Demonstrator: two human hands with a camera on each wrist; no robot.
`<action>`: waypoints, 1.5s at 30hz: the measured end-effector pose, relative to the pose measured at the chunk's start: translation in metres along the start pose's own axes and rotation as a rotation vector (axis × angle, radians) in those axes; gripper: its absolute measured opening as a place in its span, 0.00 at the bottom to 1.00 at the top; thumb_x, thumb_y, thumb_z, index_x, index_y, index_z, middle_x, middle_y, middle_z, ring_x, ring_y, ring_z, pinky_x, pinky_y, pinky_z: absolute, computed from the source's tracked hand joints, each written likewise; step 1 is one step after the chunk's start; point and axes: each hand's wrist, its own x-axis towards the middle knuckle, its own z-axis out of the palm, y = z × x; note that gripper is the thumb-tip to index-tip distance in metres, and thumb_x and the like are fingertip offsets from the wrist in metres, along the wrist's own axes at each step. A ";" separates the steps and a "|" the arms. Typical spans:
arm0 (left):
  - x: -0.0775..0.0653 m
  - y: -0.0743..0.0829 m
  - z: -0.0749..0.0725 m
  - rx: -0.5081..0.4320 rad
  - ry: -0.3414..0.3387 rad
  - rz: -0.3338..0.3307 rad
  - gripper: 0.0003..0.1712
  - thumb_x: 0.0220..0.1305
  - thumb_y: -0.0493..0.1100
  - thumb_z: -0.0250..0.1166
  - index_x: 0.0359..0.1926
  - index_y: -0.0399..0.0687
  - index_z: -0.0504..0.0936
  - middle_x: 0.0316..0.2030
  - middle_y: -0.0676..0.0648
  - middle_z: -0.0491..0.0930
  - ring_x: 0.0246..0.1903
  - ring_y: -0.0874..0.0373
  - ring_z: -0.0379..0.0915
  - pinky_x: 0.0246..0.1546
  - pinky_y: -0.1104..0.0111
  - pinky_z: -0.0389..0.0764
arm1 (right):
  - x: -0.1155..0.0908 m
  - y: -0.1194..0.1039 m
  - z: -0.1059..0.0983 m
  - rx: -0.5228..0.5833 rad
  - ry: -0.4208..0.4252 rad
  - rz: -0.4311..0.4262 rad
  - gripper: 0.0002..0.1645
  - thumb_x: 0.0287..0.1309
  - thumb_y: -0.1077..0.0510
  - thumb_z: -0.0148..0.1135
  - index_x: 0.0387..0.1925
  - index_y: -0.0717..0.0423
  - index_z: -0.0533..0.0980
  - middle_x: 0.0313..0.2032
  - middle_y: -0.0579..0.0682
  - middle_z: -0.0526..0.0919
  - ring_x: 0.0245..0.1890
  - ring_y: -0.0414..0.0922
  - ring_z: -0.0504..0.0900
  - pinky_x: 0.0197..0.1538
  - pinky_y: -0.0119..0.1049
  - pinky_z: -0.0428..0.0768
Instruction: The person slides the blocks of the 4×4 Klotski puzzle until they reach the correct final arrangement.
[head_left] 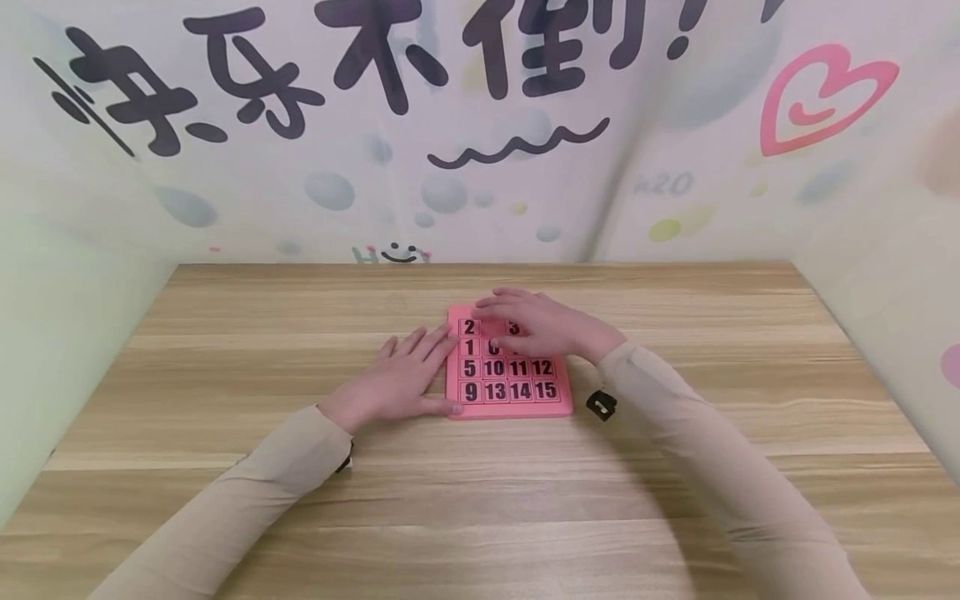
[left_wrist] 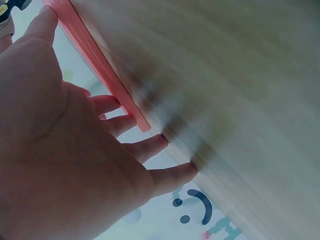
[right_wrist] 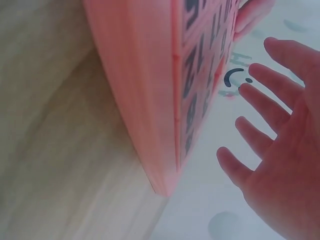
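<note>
A pink sliding number puzzle [head_left: 512, 410] lies flat on the wooden table, its tiles printed with black numbers. The lower rows read 5, 10, 11, 12 and 9, 13, 14, 15; at upper left are 2 and 1. My left hand [head_left: 397, 379] rests along the puzzle's left side, thumb and fingers spread, some touching its edge [left_wrist: 107, 75]. Over the upper right tiles hovers my right hand [head_left: 543, 323], hiding several of them. In the right wrist view, its fingers [right_wrist: 265, 102] are spread and apart from the tile face [right_wrist: 205, 65].
The wooden table [head_left: 480, 508] extends around the puzzle. A patterned wall [head_left: 495, 200] with dark lettering stands at the table's back edge. A small black piece [head_left: 602, 405], apparently part of a wrist strap, shows beside the right sleeve [head_left: 697, 433].
</note>
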 end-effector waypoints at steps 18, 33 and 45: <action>0.000 0.000 -0.001 0.003 -0.015 -0.008 0.58 0.60 0.73 0.54 0.76 0.44 0.43 0.76 0.43 0.36 0.72 0.38 0.32 0.66 0.39 0.38 | 0.002 -0.002 0.013 -0.073 -0.112 0.025 0.30 0.70 0.46 0.49 0.71 0.46 0.64 0.72 0.50 0.59 0.72 0.55 0.49 0.71 0.58 0.46; 0.000 0.000 -0.001 0.008 -0.008 -0.005 0.58 0.59 0.73 0.56 0.76 0.43 0.45 0.76 0.42 0.37 0.72 0.37 0.34 0.66 0.38 0.39 | -0.006 0.001 0.012 -0.061 -0.083 0.017 0.31 0.69 0.47 0.51 0.70 0.48 0.65 0.72 0.49 0.59 0.72 0.56 0.51 0.70 0.61 0.47; -0.001 0.000 -0.001 0.011 -0.017 -0.011 0.58 0.60 0.73 0.55 0.76 0.44 0.44 0.76 0.43 0.35 0.72 0.37 0.33 0.66 0.39 0.38 | -0.017 0.007 0.012 -0.035 -0.056 0.015 0.30 0.69 0.46 0.52 0.69 0.49 0.66 0.71 0.50 0.61 0.71 0.57 0.52 0.70 0.60 0.48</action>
